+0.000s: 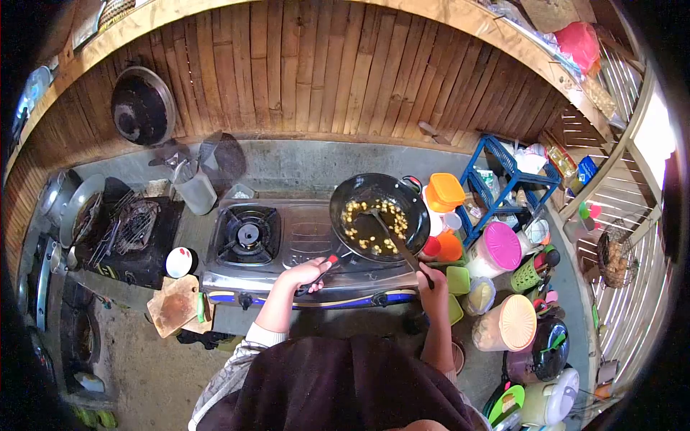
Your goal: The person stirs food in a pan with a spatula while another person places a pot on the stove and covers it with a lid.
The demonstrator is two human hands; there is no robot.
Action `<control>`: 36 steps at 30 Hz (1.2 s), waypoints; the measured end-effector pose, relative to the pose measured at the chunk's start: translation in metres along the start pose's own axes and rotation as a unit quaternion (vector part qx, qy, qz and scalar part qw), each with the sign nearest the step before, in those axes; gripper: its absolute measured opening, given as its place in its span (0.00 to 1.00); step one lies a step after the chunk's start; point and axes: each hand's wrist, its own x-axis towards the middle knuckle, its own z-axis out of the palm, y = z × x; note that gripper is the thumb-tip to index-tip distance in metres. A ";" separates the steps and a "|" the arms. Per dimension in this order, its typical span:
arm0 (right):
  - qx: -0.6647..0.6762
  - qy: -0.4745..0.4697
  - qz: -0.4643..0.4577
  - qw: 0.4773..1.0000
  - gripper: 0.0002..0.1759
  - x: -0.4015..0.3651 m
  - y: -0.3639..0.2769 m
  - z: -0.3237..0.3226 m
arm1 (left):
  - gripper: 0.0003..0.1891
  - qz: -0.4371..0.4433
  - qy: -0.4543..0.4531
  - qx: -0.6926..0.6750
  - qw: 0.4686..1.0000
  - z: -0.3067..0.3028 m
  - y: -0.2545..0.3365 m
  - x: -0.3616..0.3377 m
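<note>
A black wok (368, 187) stands over the right burner of the gas stove (305, 215). Small pale-yellow pieces (353, 210) lie in dark oil inside it. My left hand (309, 274) is closed around the wok's black and red long handle, at the stove's front edge. With my right hand (431, 280) I grip a dark spatula (399, 244) by its handle end. The spatula slants into the wok, its blade down among the pieces. The right burner is hidden beneath the wok.
Left of the wok is a bare burner (248, 233). Cutting boards (175, 305) and a white cup (179, 263) sit farther left. Close on the right stand an orange container (446, 191), a blue rack (503, 161) and several lidded tubs (512, 323). A bamboo wall (309, 72) rises behind.
</note>
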 end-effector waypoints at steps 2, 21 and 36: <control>0.032 0.041 -0.038 0.998 0.16 0.011 0.003 0.014 | 0.13 0.003 -0.001 0.010 1.000 0.001 0.001 -0.001; 0.060 0.025 0.073 0.995 0.13 -0.024 0.013 -0.042 | 0.20 -0.026 -0.007 -0.011 1.000 0.001 0.000 0.001; 0.015 -0.002 0.148 0.989 0.15 -0.059 -0.028 -0.114 | 0.22 -0.021 0.010 0.019 1.000 0.002 0.003 -0.002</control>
